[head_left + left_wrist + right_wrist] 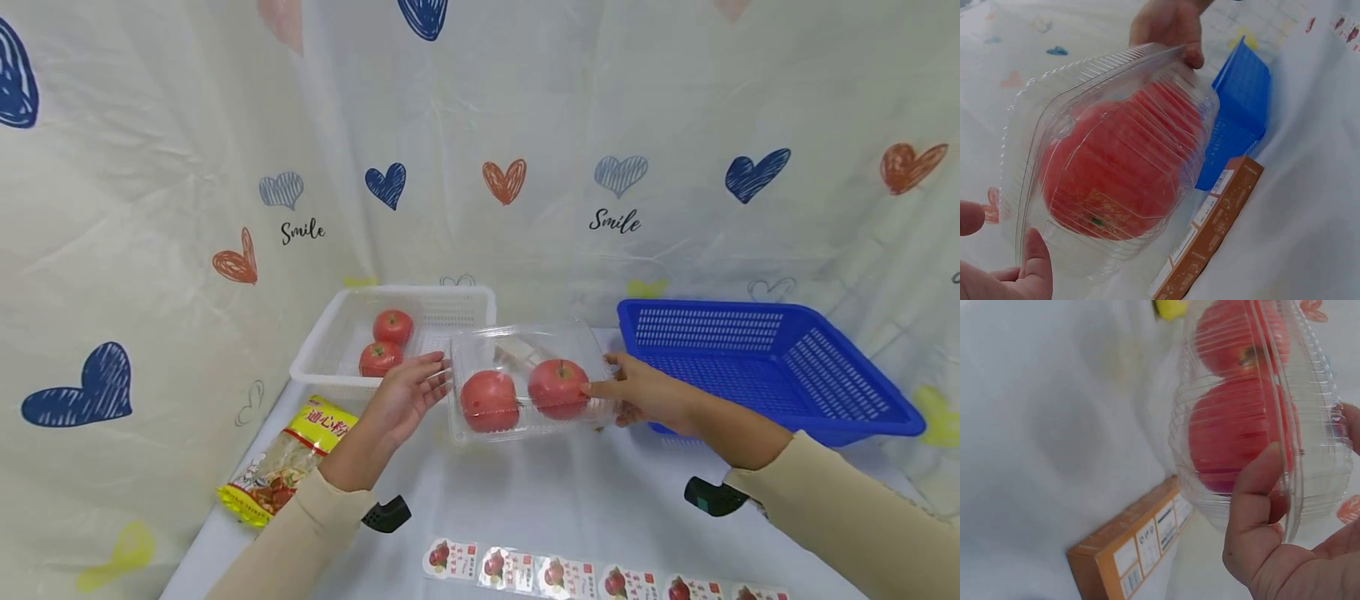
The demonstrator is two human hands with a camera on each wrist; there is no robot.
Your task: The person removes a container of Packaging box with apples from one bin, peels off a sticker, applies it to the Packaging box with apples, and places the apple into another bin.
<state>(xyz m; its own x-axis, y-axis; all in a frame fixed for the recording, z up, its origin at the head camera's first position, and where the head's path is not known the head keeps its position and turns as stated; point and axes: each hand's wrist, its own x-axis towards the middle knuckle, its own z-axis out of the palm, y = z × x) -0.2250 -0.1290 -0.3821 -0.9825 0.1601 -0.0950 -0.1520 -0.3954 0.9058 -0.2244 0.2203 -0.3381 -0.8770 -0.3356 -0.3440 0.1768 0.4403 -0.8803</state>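
Observation:
A clear plastic clamshell box (pixel 480 346) is raised above the white tabletop, tilted, with two red apples (pixel 490 402) inside. My right hand (pixel 651 390) grips its right end, thumb and fingers on either side of the rim in the right wrist view. At the opposite end is my left hand (pixel 405 398). Its fingers are loosely extended by the edge, and in the left wrist view a fingertip (pixel 1038 247) meets the rim while the thumb stands apart. The lid appears to be closed over the apples.
Two more apples (pixel 393 327) sit in a white basket (pixel 318 354) at back left. A blue basket (pixel 712 354) stands at right. A yellow food packet (pixel 288 458) lies front left, and a row of apple stickers (pixel 566 575) near the front. An orange-brown carton (pixel 1129 540) lies behind the clamshell.

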